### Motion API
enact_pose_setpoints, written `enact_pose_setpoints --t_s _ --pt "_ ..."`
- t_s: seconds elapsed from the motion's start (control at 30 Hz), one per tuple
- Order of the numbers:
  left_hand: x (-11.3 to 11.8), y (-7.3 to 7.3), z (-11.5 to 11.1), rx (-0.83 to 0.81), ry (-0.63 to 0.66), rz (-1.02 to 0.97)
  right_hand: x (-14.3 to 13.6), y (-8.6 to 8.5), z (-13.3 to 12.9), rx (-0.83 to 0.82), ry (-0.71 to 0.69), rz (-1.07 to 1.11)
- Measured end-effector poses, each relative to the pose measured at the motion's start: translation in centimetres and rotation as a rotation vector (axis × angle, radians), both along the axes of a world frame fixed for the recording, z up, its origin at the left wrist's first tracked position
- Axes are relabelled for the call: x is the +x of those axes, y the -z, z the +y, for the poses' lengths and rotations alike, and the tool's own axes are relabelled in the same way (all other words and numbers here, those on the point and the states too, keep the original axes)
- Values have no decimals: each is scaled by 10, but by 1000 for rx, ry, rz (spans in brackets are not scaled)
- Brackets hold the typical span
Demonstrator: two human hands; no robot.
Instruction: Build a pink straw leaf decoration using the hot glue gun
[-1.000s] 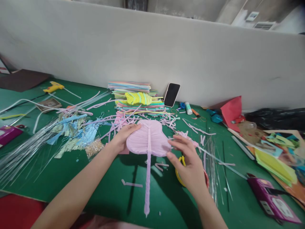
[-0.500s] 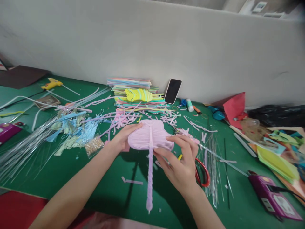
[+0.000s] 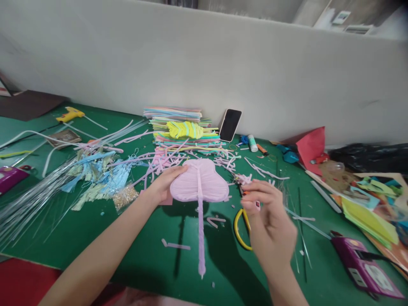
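A lilac fan-shaped piece [image 3: 212, 182], made of fuzzy stems like pipe cleaners, has three rounded lobes and a wrapped handle pointing toward me. My left hand [image 3: 167, 182] pinches its upper left edge, holding it above the green table. To the right and apart from it, my right hand [image 3: 270, 221] is raised with fingers curled and pressed together. A small pinkish bit with a dark red mark shows by its fingertips; I cannot make out what it is. Below that hand lie scissors with a yellow handle loop [image 3: 237, 231], partly hidden.
Bundled coloured pipe cleaners [image 3: 172, 114] and a leaning phone [image 3: 230, 124] stand at the back. Blue tassels [image 3: 119, 172] and silver strands [image 3: 41, 199] lie left, near a yellow glue gun [image 3: 70, 114]. A purple device [image 3: 366, 265] sits at right.
My right hand has left the lilac piece, moving right with its fingers drawn together. My left hand keeps its hold. The yellow scissor loop is now exposed and the red one is covered.
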State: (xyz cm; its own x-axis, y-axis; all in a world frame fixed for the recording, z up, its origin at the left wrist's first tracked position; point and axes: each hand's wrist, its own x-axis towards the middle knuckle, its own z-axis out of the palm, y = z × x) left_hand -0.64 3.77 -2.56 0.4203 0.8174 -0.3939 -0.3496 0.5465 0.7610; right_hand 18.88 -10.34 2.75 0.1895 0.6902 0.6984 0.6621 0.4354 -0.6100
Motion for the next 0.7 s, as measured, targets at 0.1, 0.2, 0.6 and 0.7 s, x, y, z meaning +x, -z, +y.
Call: enact_pose_setpoints --t_s 0.1,0.2,0.6,0.7 --pt "0 0 1 7 -27 -1 15 -14 -7 47 25 456" --pt "1 2 3 21 -56 2 34 -28 -14 87 -36 814" --pt "0 -1 8 116 -168 72 -2 13 -16 -795 -211 672" --pt "-1 -1 8 133 -180 98 -14 25 -12 -739 -89 232"
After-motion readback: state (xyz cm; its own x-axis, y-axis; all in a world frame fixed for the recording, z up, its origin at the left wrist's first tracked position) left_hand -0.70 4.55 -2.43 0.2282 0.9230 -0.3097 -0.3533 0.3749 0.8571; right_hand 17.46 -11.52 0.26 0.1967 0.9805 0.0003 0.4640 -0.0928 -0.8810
